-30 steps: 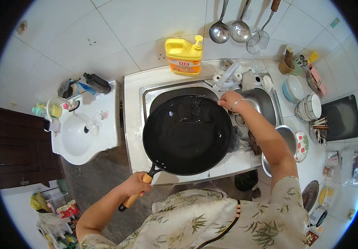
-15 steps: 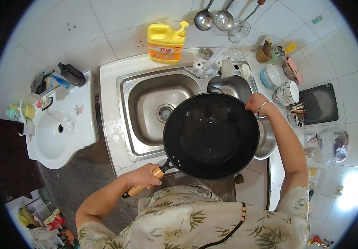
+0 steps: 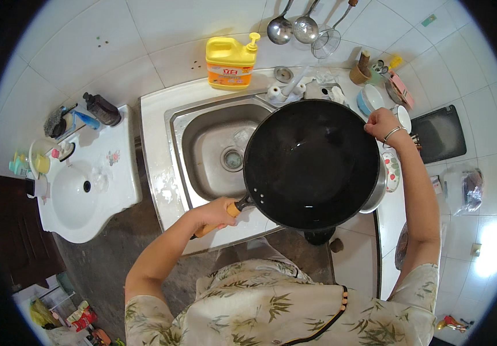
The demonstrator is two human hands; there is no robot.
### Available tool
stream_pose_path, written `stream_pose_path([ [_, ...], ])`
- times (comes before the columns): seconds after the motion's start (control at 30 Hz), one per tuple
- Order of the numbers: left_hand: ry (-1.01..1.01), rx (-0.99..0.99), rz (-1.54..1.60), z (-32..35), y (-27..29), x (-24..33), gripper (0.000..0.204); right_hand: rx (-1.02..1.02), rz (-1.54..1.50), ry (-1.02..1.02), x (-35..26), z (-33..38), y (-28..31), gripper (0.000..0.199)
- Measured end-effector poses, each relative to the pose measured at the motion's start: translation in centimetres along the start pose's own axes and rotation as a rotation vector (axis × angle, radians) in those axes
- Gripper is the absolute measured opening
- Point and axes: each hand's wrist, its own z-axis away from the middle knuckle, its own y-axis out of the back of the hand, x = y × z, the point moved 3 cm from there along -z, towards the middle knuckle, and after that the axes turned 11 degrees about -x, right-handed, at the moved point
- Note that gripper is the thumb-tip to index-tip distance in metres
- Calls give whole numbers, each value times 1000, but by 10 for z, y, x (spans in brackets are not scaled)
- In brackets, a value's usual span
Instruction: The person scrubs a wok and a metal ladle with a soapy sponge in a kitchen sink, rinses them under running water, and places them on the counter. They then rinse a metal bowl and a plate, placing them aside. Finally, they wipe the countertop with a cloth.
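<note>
A large black wok (image 3: 312,167) is held up over the right part of the double sink and its front edge. My left hand (image 3: 216,212) is wrapped round the wok's wooden handle (image 3: 204,230). On the opposite side, my right hand (image 3: 382,123), with a bangle at its wrist, pinches the wok's rim. Inside, the dark surface shows small shiny spots. The left sink basin (image 3: 202,167) shows its drain and is partly covered by the wok. Most of the right basin is hidden; a metal bowl's edge (image 3: 375,196) peeks out beside the wok.
A yellow pump jug (image 3: 230,63) stands behind the sink, near the faucet (image 3: 287,91). Ladles (image 3: 280,30) and a strainer (image 3: 325,43) hang on the tiled wall. Bowls (image 3: 370,99) and a black board (image 3: 441,135) are at the right. A white washbasin (image 3: 75,193) stands at left.
Both hands have moved the wok to the right and slightly away from me. More of the left basin's drain area shows, while the wok covers more of the right basin.
</note>
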Motion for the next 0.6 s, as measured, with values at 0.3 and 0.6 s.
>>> stream_pose_path([
  [0.3,82,444,-317,42,38,19,32,87,-382,27,10,-20,-82,23],
  [0.6,391,765,-738,165,33,28,20,44,-503,176,-105,-72,-160,18],
])
